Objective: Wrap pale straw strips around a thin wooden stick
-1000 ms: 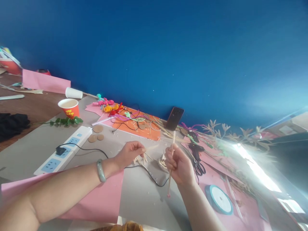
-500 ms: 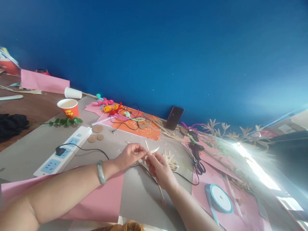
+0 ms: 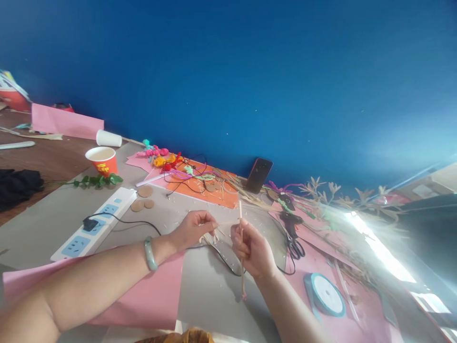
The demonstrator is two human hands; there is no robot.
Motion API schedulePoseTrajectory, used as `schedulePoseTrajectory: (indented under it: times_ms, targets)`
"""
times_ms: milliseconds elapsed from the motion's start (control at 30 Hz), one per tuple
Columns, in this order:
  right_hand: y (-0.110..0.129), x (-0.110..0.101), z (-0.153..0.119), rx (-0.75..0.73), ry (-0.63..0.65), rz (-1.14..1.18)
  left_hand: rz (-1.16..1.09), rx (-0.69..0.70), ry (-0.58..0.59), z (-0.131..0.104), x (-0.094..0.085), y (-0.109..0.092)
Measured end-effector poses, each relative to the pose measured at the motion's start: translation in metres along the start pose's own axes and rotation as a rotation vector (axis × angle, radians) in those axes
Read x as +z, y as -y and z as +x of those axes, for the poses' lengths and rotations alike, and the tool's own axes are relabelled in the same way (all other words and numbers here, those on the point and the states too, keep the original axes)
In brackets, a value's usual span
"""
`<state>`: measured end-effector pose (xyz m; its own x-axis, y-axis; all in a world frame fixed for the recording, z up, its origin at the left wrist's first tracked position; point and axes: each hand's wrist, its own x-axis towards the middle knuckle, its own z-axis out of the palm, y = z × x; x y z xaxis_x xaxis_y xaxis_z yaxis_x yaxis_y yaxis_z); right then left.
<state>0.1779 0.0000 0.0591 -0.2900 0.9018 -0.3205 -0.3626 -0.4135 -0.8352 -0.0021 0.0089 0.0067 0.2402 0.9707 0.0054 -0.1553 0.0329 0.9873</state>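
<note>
My right hand is closed around a thin pale stick that stands nearly upright, its lower end pinkish. To its left, my left hand wears a bangle at the wrist, with thumb and forefinger pinched together. A faint pale strip runs from that pinch toward the stick; its edges are blurred. Short pale strips show just below the left fingertips. Under both hands passes a black cable.
A white power strip lies left, beside wooden discs and a red paper cup. Toward the blue wall are an orange sheet with pipe cleaners and a leaning phone. On the right are a glue gun, scissors and a ribbon spool.
My right hand has moved right with the stick, away from my left hand, and the stick is more upright. The left hand has barely moved. The curled pale piece between the fingers no longer shows.
</note>
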Motion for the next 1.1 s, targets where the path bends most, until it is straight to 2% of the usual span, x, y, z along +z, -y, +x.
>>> schedulePoseTrajectory:
  times_ms: [100,200,400,600,700,900,1100]
  targets:
    - [0.007,-0.005,0.004,-0.096,-0.063,0.03,-0.055,-0.03,-0.024,-0.001,0.0,0.001]
    - [0.002,-0.007,0.01,-0.098,-0.122,-0.029,-0.063,-0.005,-0.018,-0.001,0.0,-0.001]
    - [-0.025,0.008,0.004,0.043,-0.007,-0.223,-0.064,-0.01,-0.004,0.0,0.002,-0.001]
    - [-0.031,0.018,-0.001,0.012,-0.055,-0.308,-0.041,0.014,0.053,0.0,0.003,0.007]
    - [-0.029,0.017,0.0,0.018,-0.064,-0.279,-0.028,0.04,0.068,-0.002,0.004,0.006]
    - [-0.026,0.012,0.003,0.14,-0.013,-0.151,0.014,0.041,0.063,-0.003,0.005,-0.001]
    - [-0.006,0.005,-0.001,0.076,0.008,-0.036,0.046,0.017,0.018,0.0,0.0,-0.001]
